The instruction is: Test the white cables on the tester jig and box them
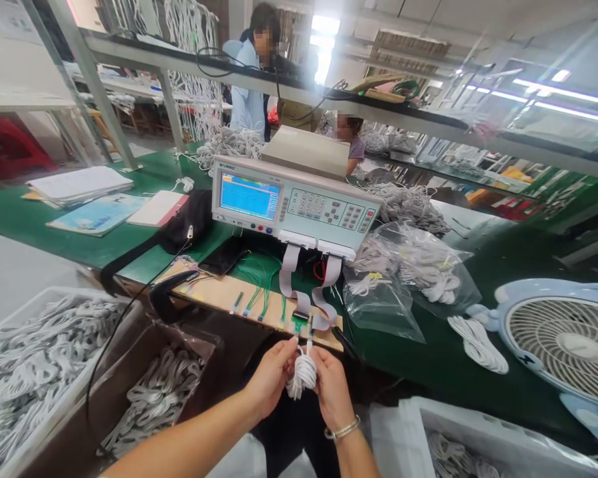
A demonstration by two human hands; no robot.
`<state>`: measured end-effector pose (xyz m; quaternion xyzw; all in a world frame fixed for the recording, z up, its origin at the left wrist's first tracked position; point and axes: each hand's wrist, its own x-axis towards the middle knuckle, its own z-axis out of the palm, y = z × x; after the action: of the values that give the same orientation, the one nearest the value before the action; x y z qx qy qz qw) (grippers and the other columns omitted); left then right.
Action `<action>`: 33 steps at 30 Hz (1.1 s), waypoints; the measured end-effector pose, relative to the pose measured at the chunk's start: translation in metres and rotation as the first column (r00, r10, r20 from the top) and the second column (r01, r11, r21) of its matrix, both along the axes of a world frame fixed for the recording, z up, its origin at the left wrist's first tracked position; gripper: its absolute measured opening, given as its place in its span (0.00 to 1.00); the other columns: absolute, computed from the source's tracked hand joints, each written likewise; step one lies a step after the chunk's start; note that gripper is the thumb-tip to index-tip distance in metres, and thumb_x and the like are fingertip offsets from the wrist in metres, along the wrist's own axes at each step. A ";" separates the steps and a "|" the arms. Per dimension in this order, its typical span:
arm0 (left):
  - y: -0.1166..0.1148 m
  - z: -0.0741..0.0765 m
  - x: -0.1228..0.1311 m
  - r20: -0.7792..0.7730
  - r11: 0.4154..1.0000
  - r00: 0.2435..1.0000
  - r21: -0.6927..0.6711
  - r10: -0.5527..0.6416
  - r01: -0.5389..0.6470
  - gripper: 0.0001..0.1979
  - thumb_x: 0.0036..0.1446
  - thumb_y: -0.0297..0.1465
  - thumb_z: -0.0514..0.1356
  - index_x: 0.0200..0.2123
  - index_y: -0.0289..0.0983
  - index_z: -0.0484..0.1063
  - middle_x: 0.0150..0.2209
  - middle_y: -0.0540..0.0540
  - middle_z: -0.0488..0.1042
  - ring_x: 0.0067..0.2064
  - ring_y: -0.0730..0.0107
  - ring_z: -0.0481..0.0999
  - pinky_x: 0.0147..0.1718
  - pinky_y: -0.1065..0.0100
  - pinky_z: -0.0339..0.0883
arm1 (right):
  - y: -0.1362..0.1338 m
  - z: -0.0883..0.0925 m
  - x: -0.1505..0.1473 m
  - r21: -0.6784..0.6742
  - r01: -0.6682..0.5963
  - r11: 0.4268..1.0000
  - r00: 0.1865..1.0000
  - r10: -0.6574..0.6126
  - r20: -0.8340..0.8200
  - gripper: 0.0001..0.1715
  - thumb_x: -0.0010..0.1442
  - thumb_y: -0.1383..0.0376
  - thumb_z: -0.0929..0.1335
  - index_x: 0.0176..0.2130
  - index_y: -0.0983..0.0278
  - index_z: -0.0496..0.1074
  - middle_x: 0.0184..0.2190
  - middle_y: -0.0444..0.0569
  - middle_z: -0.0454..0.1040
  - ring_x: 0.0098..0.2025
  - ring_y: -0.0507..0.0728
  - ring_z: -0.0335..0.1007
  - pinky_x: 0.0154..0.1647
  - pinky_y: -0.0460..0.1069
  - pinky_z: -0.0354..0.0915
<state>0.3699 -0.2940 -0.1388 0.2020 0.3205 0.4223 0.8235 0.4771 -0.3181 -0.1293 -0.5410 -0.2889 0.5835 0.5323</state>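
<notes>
A coiled white cable [303, 373] hangs at the front edge of the wooden board [219, 292], between my two hands. My left hand [275, 366] pinches one end of it, fingertips close to the small green circuit board [299, 325]. On the other side my right hand [331, 382], with a bangle at the wrist, is closed on the end with a white plug. Both ends point up at the sockets on the board's edge; whether they are plugged in cannot be made out. Grey ribbon cables [290, 269] run from these sockets up to the cable tester [299, 199] with its lit blue screen.
Bins of coiled cables stand at left [54, 372] and lower right [478, 425]. Clear bags of cables [383, 299], a loose cable coil [478, 344] and a blue fan [573, 338] sit at right. Notebooks [94, 211] and a black bag [192, 222] lie at left. Two people are behind the shelf.
</notes>
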 end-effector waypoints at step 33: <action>0.025 0.014 -0.008 -0.340 0.981 0.930 0.079 -0.143 0.179 0.23 0.38 0.48 0.57 0.27 0.33 0.71 0.17 0.54 0.61 0.16 0.83 0.52 0.16 0.76 0.40 | 0.017 -0.001 0.003 -0.091 0.019 0.996 0.976 0.001 0.216 0.28 0.38 0.44 0.66 0.27 0.67 0.69 0.08 0.37 0.57 0.09 0.45 0.43 0.07 0.43 0.40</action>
<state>0.3624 -0.2693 -0.1244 0.3403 0.4138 0.3298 0.7773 0.4800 -0.3015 -0.1298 -0.6263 -0.3151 0.5317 0.4750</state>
